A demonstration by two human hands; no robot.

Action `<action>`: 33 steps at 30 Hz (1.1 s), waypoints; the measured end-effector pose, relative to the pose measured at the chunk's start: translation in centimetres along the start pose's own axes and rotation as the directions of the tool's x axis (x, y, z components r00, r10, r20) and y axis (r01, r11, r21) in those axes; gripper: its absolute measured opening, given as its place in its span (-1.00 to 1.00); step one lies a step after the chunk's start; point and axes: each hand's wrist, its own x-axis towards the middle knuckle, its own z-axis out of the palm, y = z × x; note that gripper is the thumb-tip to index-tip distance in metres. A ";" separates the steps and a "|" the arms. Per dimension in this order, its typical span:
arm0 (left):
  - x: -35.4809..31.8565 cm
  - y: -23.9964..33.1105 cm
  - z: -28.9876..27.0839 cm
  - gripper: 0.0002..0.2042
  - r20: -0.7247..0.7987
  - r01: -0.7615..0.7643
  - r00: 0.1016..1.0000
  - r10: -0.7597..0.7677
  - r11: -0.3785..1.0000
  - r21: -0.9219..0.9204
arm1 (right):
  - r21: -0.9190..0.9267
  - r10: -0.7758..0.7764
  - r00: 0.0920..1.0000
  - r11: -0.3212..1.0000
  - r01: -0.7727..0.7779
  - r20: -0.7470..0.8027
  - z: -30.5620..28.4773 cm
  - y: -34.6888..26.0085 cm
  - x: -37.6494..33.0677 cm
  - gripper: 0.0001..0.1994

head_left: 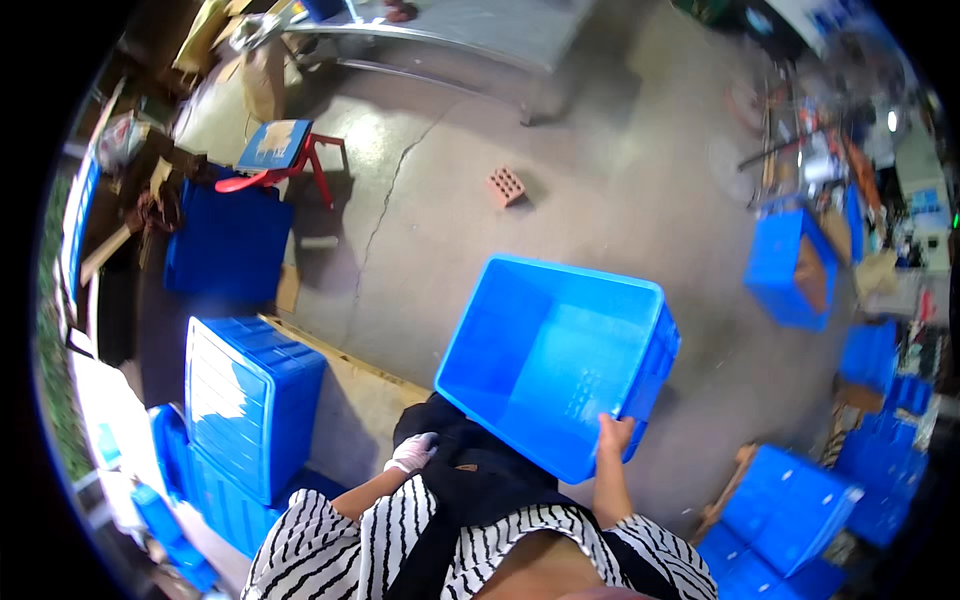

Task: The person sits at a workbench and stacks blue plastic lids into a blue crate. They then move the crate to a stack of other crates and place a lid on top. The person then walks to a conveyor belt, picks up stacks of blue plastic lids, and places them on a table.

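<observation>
Currently carrying empty blue crate (555, 365), tilted, open side up, in front of body. Right hand (614, 433) curled over near rim; gloved left hand (412, 453) loose, fingers bent, off crate. One-handed grip risks slipping. Brick (506, 186) beyond crate, possible trip.

A workshop or warehouse floor: cracked bare concrete (560, 160), stacks of blue plastic crates (245, 400) left of the fingers and more (790, 510) to their right, a loose brick (506, 186) beyond them, cluttered tools (800, 140).
</observation>
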 end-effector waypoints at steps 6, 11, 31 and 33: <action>4.2 -2.2 0.3 -0.69 -0.382 -0.143 0.924 -0.014 0.915 -0.378 | -0.024 -0.252 0.961 0.966 0.256 0.117 8.5 -15.5 6.1 -0.58; 3.2 1.9 -3.3 -0.70 -0.499 0.005 0.828 -0.257 0.892 -0.451 | -0.054 -0.442 0.878 0.887 0.458 0.183 11.1 -29.7 5.2 -0.68; 8.8 11.4 -1.2 -0.63 -0.406 0.308 0.619 -0.672 0.684 -0.662 | 0.186 -0.366 0.824 0.930 0.316 0.433 35.8 -54.1 16.5 -0.42; 9.0 14.9 -3.7 -0.63 -0.352 0.346 0.663 -0.660 0.688 -0.638 | 0.280 -0.309 0.871 0.937 0.209 0.383 37.8 -55.4 20.2 -0.46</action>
